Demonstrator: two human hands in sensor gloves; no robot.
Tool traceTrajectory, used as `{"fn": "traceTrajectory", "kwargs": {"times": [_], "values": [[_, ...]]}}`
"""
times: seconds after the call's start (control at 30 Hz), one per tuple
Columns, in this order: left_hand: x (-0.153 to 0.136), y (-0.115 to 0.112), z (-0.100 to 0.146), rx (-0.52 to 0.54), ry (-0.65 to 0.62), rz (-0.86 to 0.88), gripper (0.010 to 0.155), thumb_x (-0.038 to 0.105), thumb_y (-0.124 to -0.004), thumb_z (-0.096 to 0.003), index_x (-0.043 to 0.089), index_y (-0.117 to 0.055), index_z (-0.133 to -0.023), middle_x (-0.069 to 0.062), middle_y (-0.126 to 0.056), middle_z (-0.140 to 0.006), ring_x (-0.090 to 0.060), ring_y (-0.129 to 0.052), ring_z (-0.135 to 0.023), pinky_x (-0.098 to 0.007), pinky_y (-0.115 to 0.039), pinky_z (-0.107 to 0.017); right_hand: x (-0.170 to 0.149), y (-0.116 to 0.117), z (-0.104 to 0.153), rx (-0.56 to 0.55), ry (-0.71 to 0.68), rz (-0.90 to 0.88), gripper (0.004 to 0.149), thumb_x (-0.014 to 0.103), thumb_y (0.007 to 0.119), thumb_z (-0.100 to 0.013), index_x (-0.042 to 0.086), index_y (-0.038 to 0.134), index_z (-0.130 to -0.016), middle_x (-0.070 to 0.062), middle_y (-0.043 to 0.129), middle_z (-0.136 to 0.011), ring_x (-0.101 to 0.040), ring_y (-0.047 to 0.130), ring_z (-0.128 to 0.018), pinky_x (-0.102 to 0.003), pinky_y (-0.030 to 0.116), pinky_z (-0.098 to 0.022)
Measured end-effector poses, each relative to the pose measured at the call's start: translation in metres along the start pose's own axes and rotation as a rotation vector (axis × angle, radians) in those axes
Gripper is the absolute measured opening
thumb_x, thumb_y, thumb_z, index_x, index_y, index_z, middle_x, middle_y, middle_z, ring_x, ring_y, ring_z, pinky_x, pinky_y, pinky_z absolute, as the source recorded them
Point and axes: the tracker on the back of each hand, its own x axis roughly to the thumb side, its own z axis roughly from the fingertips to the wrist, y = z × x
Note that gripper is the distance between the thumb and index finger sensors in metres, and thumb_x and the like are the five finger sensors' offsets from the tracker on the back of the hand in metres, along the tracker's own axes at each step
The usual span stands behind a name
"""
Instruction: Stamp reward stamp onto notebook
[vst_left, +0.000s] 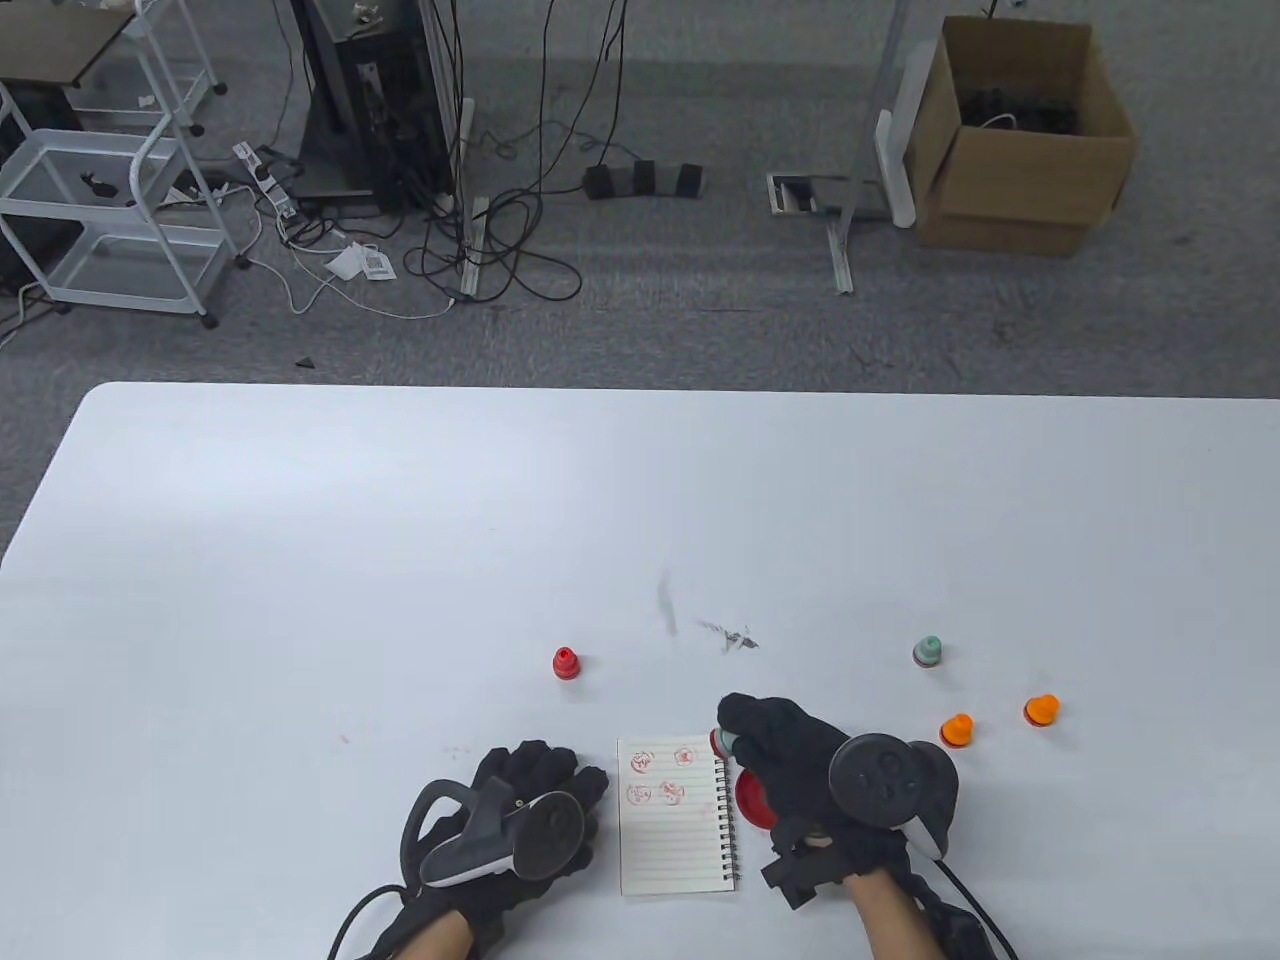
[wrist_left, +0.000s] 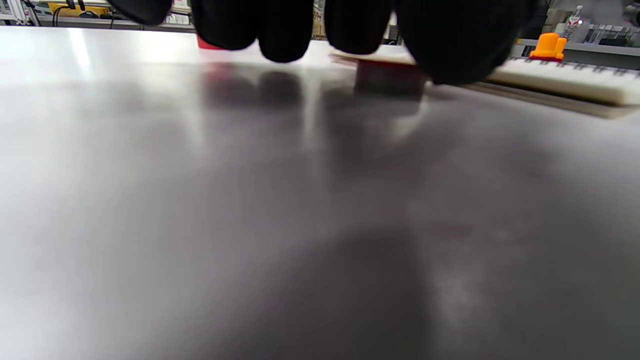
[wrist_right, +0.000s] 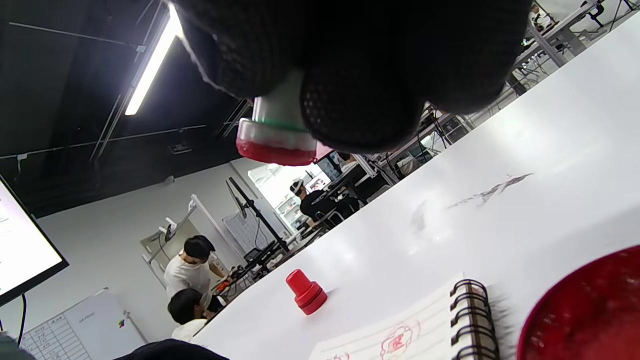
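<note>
A small spiral notebook (vst_left: 675, 815) lies open near the table's front edge, with several red stamp marks on its upper lines. My right hand (vst_left: 738, 738) hovers at the notebook's top right corner and pinches a white-and-green stamp (vst_left: 722, 743) with a red face. In the right wrist view the stamp (wrist_right: 276, 137) hangs off the paper, above the notebook (wrist_right: 415, 335). My left hand (vst_left: 560, 778) lies flat on the table beside the notebook's left edge, fingers (wrist_left: 285, 35) straight.
A round red ink pad (vst_left: 752, 802) sits under my right hand, just right of the spiral binding. A red stamp (vst_left: 566, 662) stands behind the notebook. A green stamp (vst_left: 929, 651) and two orange stamps (vst_left: 957, 730) (vst_left: 1042, 709) stand to the right.
</note>
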Motion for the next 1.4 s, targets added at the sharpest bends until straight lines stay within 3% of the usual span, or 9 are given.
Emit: {"fn": "traceTrajectory", "kwargs": {"times": [0.6, 0.73, 0.9, 1.1, 1.4], "values": [[0.002, 0.0, -0.005, -0.021, 0.02, 0.027, 0.063, 0.048, -0.081, -0.0461, 0.036, -0.064, -0.106, -0.006, -0.056, -0.114, -0.036, -0.058, -0.107, -0.061, -0.055, -0.083, 0.004, 0.012, 0.002, 0.063, -0.025, 0.041, 0.047, 0.025, 0.083, -0.04, 0.015, 0.085, -0.085, -0.016, 0.093, -0.078, -0.025, 0.101, -0.045, -0.037, 0.086, -0.037], [0.0, 0.003, -0.005, -0.003, 0.031, 0.045, 0.063, 0.044, -0.079, -0.0479, 0.03, -0.06, -0.107, -0.006, -0.06, -0.112, -0.035, -0.061, -0.106, -0.06, -0.057, -0.082, 0.005, 0.018, 0.003, 0.083, -0.029, 0.036, 0.047, 0.025, 0.083, -0.04, 0.015, 0.085, -0.085, -0.016, 0.093, -0.078, -0.025, 0.101, -0.045, -0.037, 0.086, -0.037], [-0.003, 0.012, 0.0, 0.118, 0.042, 0.129, 0.064, 0.036, -0.079, -0.0493, 0.027, -0.054, -0.107, -0.006, -0.076, -0.106, -0.034, -0.08, -0.099, -0.058, -0.069, -0.077, 0.012, 0.026, 0.003, 0.098, -0.046, 0.036, 0.047, 0.024, 0.083, -0.04, 0.015, 0.085, -0.086, -0.016, 0.092, -0.079, -0.025, 0.1, -0.046, -0.037, 0.086, -0.038], [-0.006, 0.024, 0.008, 0.267, -0.022, 0.448, 0.063, 0.032, -0.082, -0.0487, 0.023, -0.057, -0.106, -0.001, -0.084, -0.093, -0.028, -0.091, -0.085, -0.055, -0.076, -0.072, 0.022, 0.032, 0.005, 0.115, -0.091, -0.038, 0.047, 0.025, 0.084, -0.039, 0.015, 0.085, -0.085, -0.016, 0.093, -0.078, -0.025, 0.1, -0.047, -0.038, 0.086, -0.039], [0.001, 0.027, 0.012, 0.327, -0.118, 0.66, 0.065, 0.037, -0.085, -0.0451, 0.019, -0.063, -0.103, 0.002, -0.09, -0.085, -0.025, -0.096, -0.078, -0.053, -0.079, -0.07, 0.041, 0.045, 0.01, 0.091, -0.15, -0.18, 0.051, 0.026, 0.085, -0.039, 0.012, 0.081, -0.087, -0.016, 0.092, -0.077, -0.024, 0.1, -0.046, -0.037, 0.086, -0.038]]}}
